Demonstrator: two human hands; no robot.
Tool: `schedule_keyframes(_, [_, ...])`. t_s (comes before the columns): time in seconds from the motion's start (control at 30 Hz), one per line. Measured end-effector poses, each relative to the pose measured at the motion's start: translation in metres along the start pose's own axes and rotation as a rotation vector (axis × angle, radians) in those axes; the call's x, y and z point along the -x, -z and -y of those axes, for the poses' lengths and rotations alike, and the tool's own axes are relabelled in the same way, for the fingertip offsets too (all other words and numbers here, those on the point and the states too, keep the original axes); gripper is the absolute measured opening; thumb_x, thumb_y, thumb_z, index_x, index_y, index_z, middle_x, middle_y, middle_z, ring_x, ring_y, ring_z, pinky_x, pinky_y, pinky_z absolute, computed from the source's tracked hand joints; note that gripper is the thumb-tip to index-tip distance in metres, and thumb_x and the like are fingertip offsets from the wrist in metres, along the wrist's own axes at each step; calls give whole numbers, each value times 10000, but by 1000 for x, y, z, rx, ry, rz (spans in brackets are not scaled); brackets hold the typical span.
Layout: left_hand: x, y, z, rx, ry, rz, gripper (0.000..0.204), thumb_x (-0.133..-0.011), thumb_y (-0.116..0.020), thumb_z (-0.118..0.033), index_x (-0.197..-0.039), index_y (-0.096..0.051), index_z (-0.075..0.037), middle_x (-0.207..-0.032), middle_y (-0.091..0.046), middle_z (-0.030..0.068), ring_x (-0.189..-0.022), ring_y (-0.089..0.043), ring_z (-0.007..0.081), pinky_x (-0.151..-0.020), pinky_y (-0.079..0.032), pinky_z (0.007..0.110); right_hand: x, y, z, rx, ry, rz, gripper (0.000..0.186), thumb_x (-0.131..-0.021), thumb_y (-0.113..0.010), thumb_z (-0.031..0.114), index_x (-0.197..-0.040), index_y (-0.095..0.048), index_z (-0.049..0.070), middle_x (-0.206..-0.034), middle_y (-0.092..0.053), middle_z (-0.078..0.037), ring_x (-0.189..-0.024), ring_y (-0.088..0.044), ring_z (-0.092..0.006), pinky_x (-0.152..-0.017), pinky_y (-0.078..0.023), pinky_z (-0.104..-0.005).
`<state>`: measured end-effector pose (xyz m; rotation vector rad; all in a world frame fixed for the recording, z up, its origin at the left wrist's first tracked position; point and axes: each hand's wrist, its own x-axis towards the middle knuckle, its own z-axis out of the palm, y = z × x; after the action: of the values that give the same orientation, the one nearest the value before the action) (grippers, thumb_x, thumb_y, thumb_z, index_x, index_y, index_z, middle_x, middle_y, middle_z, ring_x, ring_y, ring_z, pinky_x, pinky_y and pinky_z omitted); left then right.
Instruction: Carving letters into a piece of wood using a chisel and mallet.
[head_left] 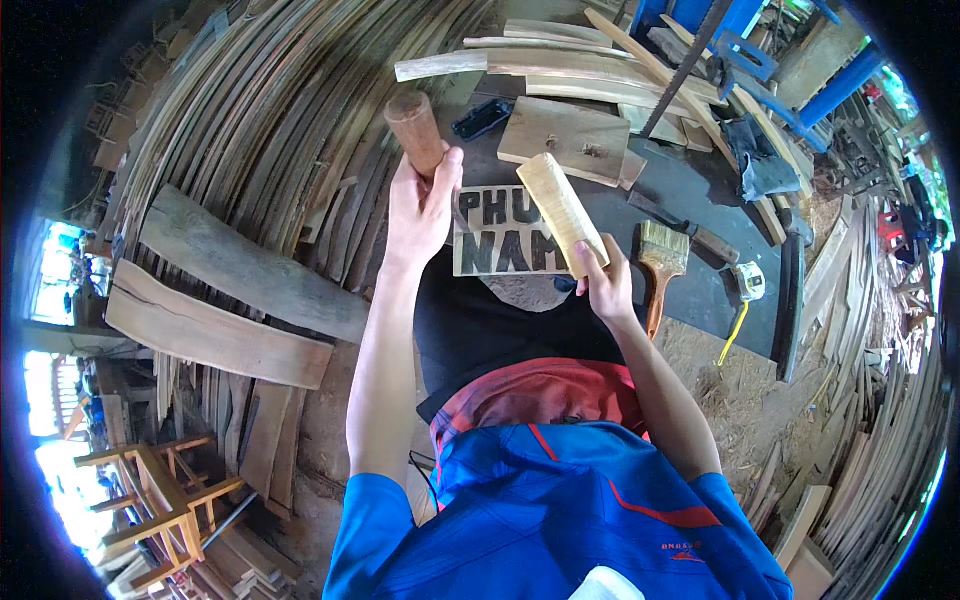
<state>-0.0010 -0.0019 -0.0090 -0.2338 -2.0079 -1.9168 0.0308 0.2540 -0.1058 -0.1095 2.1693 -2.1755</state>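
Observation:
My left hand [420, 215] is closed around a round wooden cylinder [412, 125], perhaps a mallet, and holds it upright. A pale, curved-edged wood block [562, 212] is tilted in my right hand [608, 285], gripped at its lower end. Between the hands lies a light board [487, 262] with large dark letters; the wood block hides part of its right side. To the right of my right hand is a wide paintbrush [660, 258] with a wooden handle. Beyond the lettered board sits a thick wooden board [560, 140] with two rough marks or holes.
A dark work surface [690, 290] carries a yellow-and-white tape measure [748, 282], a wooden-handled tool [715, 243] and a small black object [482, 119]. A saw blade [688, 65] rises at the far right. Long planks [290, 110] are stacked left; a wooden stool [160, 495] stands lower left.

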Motion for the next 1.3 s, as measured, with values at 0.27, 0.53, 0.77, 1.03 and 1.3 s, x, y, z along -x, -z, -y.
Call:
schedule_keyframes(0.27, [-7,0,6,86,-51,-28,170,-1007,-576,-181,-961,-537,-23,-726,-520,6,-681,-498,89,-633,-405,249,-6,0,2,3,14,-13,336,-955,-625,292,-992,-588,-40,-644,-575,-57,-465,-506,-85,-414,-398,-250])
schedule_keyframes(0.53, [3,-9,0,131,-46,-27,160,-1011,-544,-136,-888,-518,-36,-728,-500,-4,-673,-474,81,-627,-370,250,-5,4,-4,9,9,7,345,-948,-633,293,-1000,-585,-45,-654,-584,-63,-474,-517,-92,-416,-407,-259])
schedule_keyframes(0.77, [12,-4,6,49,-53,25,155,-1006,-579,-181,-930,-539,-52,-749,-493,-29,-681,-445,56,-633,-363,227,-8,-2,30,1,-46,-7,403,-940,-637,337,-1042,-584,-49,-661,-597,-62,-477,-521,-85,-403,-391,-258])
schedule_keyframes(1.03, [11,-4,4,66,-73,23,151,-1018,-542,-148,-918,-508,-41,-784,-494,-10,-728,-454,74,-675,-383,240,-13,-18,240,256,755,-38,440,-909,-711,318,-1099,-566,-51,-839,-696,-185,-754,-714,-210,-628,-542,-332])
schedule_keyframes(1.3, [12,-7,12,112,-45,-17,125,-1010,-576,-147,-956,-527,-47,-813,-494,-63,-732,-414,17,-649,-358,201,-6,-20,269,808,1057,115,521,-887,-694,471,-1057,-574,-7,-702,-639,-132,-547,-676,-266,-501,-544,-335])
